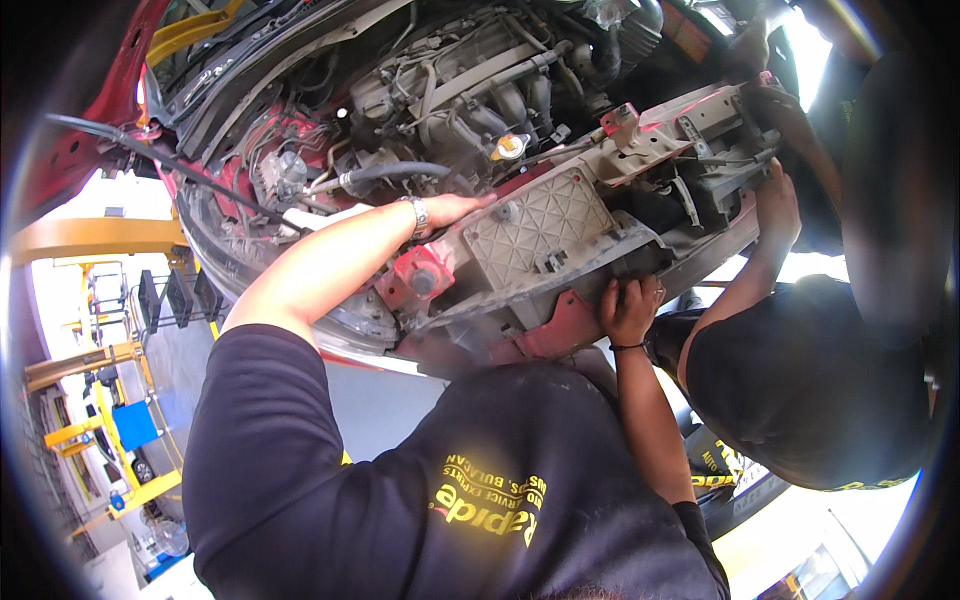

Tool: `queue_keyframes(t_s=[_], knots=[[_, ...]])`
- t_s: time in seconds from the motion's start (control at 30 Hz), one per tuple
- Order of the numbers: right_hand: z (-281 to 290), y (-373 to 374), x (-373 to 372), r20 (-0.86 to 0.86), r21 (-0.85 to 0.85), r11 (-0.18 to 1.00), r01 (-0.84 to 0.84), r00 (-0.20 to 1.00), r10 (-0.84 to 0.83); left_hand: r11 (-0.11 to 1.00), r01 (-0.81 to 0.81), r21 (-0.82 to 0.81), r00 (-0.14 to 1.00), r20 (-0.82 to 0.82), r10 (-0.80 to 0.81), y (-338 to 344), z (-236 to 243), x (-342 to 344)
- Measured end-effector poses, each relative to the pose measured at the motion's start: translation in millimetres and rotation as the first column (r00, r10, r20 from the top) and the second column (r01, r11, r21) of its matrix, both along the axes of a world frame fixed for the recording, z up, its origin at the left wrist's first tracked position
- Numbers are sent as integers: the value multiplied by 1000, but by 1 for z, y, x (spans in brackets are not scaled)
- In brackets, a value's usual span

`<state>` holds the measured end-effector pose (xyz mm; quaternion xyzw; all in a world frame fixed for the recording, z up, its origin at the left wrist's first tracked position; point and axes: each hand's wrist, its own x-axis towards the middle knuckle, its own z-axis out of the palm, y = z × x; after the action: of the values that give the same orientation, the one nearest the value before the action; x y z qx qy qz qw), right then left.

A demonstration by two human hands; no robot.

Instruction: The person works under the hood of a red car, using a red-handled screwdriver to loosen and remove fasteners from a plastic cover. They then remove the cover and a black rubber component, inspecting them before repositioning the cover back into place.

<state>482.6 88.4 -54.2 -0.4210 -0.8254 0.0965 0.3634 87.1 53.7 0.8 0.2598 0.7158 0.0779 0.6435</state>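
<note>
In front of me is a car's front end with its bumper cover off. A beige radiator support panel (540, 225) with a ribbed plate runs across it, tilted up toward the right. My left hand (455, 208), with a watch at the wrist, grips its upper edge behind a red bracket (420, 275); some fingertips are hidden. Lower down, my right hand (632, 310), wearing a dark wristband, has its fingers curled over the edge of the lower crossbar (690, 265). A red metal tab (560, 325) hangs beside it.
At right, a co-worker in dark clothes (800, 380) holds the crossbar's far end with one hand (777, 210). The engine (470, 90) and a yellow-topped cap (510, 147) lie behind the panel. A hood prop rod (190, 170) slants across the left. Yellow lift frames (100, 240) stand further left.
</note>
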Motion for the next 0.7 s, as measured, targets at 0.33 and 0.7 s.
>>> queue_keyframes(t_s=[0.33, 0.7], knots=[[36, -13, -4, -293, 23, 997, -73, 953, 77, 958, 234, 169, 964, -165, -207, 2, -44, -20], [151, -52, -172, 283, -221, 815, -536, 764, 580, 941, 173, 290, 985, -74, -159, 19, -50, 1]])
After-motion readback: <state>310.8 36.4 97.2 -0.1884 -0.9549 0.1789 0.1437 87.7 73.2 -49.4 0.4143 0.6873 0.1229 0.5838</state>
